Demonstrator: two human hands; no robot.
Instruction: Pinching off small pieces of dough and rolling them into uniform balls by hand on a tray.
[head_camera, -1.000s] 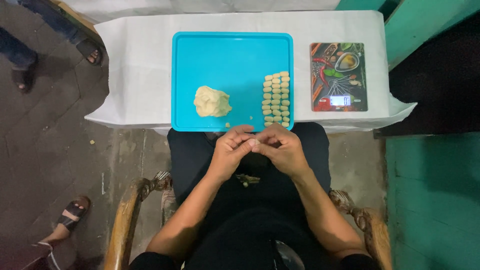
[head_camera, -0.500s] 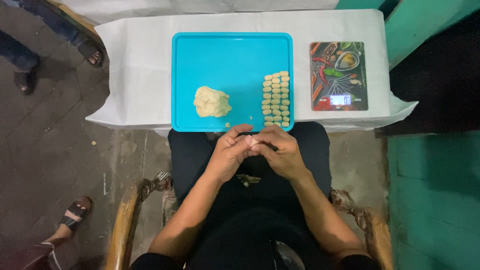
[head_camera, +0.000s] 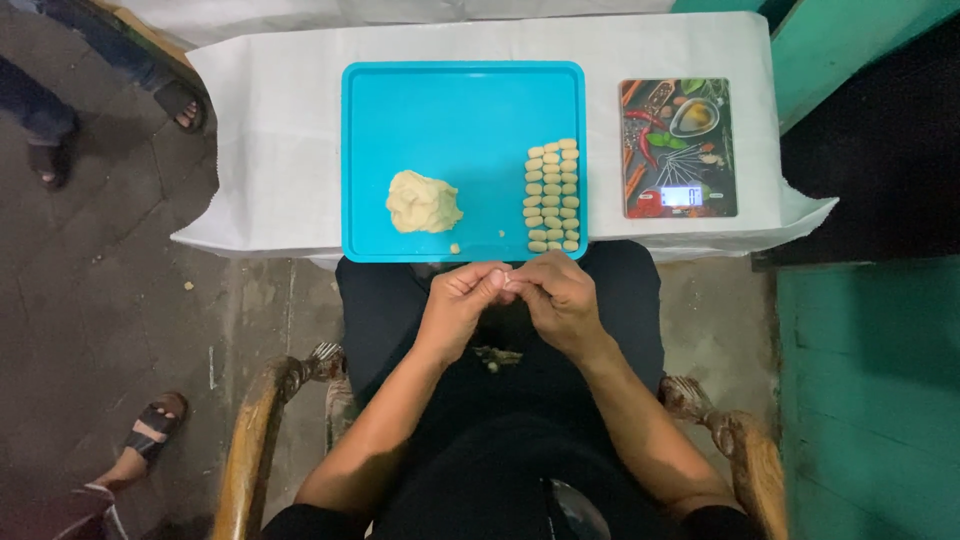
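Here, the left hand (head_camera: 458, 305) and the right hand (head_camera: 560, 297) are meeting fingertip to fingertip over the lap, just below the near edge of the bright turquoise plastic tray (head_camera: 463, 105). Whatever the fingers are pinching between them is too small and too covered to make out, so its shape and its direction cannot be told; both hands are curling closed around that spot. On the tray, a pale yellow lump of dough (head_camera: 423, 203) is sitting left of centre, and small pale oval dough pieces (head_camera: 553, 195) are lying in neat rows along the right side, their column running away from the person. A flat patterned kitchen scale (head_camera: 679, 148) is resting right of the tray.
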